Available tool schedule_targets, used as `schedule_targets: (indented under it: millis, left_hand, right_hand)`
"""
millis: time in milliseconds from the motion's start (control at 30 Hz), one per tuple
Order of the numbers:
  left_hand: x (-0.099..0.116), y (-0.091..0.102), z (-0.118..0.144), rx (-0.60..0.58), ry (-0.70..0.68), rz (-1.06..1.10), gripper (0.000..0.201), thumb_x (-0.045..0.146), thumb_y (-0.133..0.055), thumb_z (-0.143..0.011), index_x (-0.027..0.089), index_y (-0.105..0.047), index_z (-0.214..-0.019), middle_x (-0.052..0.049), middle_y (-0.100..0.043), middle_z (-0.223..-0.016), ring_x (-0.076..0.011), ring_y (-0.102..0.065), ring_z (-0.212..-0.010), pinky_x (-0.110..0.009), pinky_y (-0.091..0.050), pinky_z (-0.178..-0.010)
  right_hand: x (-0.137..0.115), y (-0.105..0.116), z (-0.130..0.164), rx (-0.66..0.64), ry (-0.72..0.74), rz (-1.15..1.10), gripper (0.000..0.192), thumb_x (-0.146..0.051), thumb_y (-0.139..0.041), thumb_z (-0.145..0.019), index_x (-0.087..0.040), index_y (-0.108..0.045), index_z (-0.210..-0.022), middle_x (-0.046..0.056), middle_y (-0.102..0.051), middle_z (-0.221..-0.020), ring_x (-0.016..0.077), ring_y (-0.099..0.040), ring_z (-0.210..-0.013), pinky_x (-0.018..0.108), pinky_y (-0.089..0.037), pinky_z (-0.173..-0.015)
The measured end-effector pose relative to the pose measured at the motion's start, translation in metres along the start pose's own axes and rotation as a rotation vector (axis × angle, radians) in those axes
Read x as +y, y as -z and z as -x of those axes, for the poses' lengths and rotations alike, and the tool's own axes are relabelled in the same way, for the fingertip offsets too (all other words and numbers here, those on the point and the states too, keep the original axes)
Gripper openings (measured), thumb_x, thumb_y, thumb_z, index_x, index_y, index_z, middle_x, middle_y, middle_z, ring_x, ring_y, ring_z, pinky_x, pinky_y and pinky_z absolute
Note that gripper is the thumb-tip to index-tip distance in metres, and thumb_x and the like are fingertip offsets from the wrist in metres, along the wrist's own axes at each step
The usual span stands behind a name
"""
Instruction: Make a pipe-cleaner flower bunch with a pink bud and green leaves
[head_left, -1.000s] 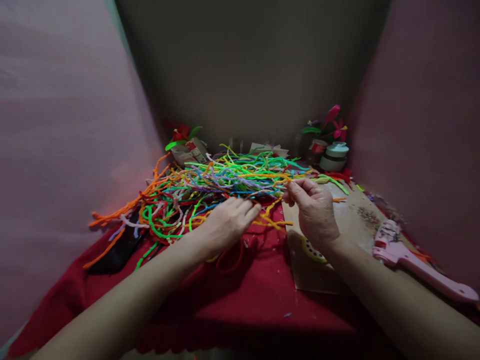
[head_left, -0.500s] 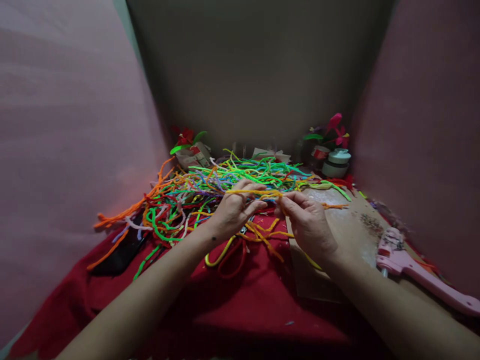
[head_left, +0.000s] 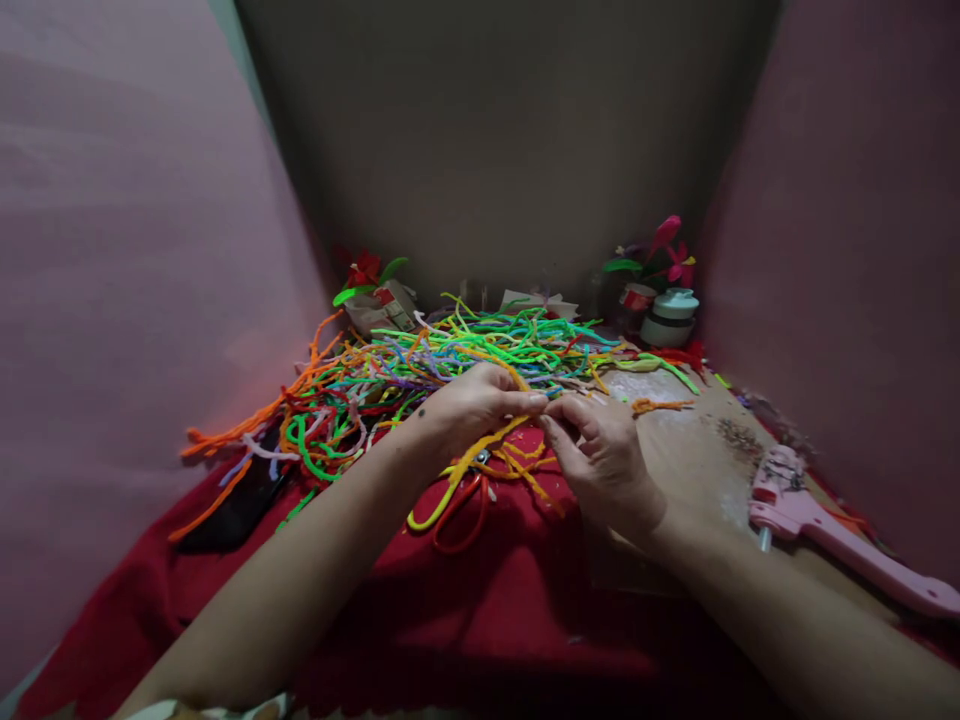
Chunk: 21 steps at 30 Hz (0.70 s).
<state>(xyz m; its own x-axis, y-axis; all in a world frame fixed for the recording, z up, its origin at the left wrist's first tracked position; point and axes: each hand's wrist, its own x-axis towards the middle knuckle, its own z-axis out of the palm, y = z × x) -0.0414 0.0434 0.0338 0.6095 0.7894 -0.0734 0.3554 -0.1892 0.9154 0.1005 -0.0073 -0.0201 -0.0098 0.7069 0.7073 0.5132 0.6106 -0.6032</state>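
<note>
My left hand [head_left: 480, 402] is closed, with thumb and fingers pinching a yellow-orange pipe cleaner [head_left: 499, 436]. One stretch of it slants down below the left hand, and another shows above the knuckles. Against the left fingertips, my right hand [head_left: 604, 450] is closed in a pinch on the same pipe cleaner; the gripped part is hidden by the fingers. Under the hands, several loose orange pipe cleaners [head_left: 536, 478] lie on a red cloth [head_left: 465, 610], beside scissors [head_left: 466, 530] with red and yellow handles. Behind sprawls a heap of colourful pipe cleaners [head_left: 480, 345].
A pink glue gun [head_left: 840, 550] lies at right on a cardboard sheet [head_left: 697, 470]. A dark phone-like slab [head_left: 232, 510] is at left. At the back stand a pale lidded jar [head_left: 669, 318], pink flowers [head_left: 675, 255] and a red flower [head_left: 364, 270].
My hands have drawn together until the fingertips meet. The pipe cleaner, held level across the left hand before, now bends with a stretch slanting downward. The left fingers have curled in.
</note>
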Motion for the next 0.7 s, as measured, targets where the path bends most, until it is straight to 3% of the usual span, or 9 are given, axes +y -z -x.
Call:
schedule_targets:
  millis: [67, 267, 400, 533, 700]
  left_hand:
    - [-0.003, 0.002, -0.001, 0.014, -0.009, 0.100, 0.027, 0.038, -0.058, -0.073, 0.014, -0.054, -0.061, 0.005, -0.038, -0.046, -0.0053, -0.029, -0.038, -0.021, -0.020, -0.039]
    - [-0.006, -0.002, 0.007, 0.135, -0.085, 0.096, 0.019, 0.030, -0.061, -0.071, 0.012, -0.058, -0.073, 0.002, -0.052, -0.062, -0.0070, -0.044, -0.054, -0.019, -0.034, -0.052]
    - [-0.012, -0.004, 0.009, 0.126, -0.099, 0.080, 0.016, 0.027, -0.055, -0.075, 0.012, -0.056, -0.077, 0.002, -0.050, -0.067, -0.0074, -0.043, -0.060, -0.020, -0.035, -0.056]
    - [-0.014, -0.005, 0.009, 0.080, -0.094, 0.025, 0.015, 0.026, -0.050, -0.078, 0.013, -0.053, -0.074, 0.005, -0.044, -0.061, -0.0068, -0.037, -0.054, -0.020, -0.030, -0.050]
    - [-0.011, -0.002, 0.015, 0.139, -0.106, -0.055, 0.018, 0.028, -0.047, -0.081, 0.014, -0.051, -0.070, 0.004, -0.046, -0.058, -0.0075, -0.041, -0.052, -0.020, -0.031, -0.049]
  right_hand:
    - [0.002, -0.001, 0.000, 0.024, 0.040, 0.057, 0.016, -0.013, -0.050, -0.079, -0.020, -0.053, -0.065, 0.000, -0.051, -0.058, 0.0136, -0.046, -0.056, 0.026, -0.034, -0.056]
    - [0.006, -0.003, 0.000, -0.002, 0.008, 0.062, 0.016, -0.014, -0.050, -0.082, -0.019, -0.056, -0.068, 0.000, -0.055, -0.059, 0.0131, -0.048, -0.055, 0.025, -0.036, -0.057]
    - [0.005, -0.004, 0.001, -0.036, -0.051, -0.017, 0.016, -0.015, -0.050, -0.081, -0.018, -0.057, -0.067, 0.000, -0.056, -0.059, 0.0122, -0.050, -0.055, 0.024, -0.037, -0.056]
    - [0.006, -0.006, 0.000, -0.078, -0.204, -0.180, 0.016, -0.021, -0.053, -0.081, -0.016, -0.059, -0.067, 0.000, -0.055, -0.059, 0.0118, -0.050, -0.056, 0.024, -0.038, -0.055]
    - [0.012, -0.006, -0.004, -0.255, -0.534, -0.666, 0.019, -0.030, -0.060, -0.076, -0.015, -0.061, -0.064, 0.000, -0.059, -0.056, 0.0100, -0.049, -0.051, 0.023, -0.038, -0.051]
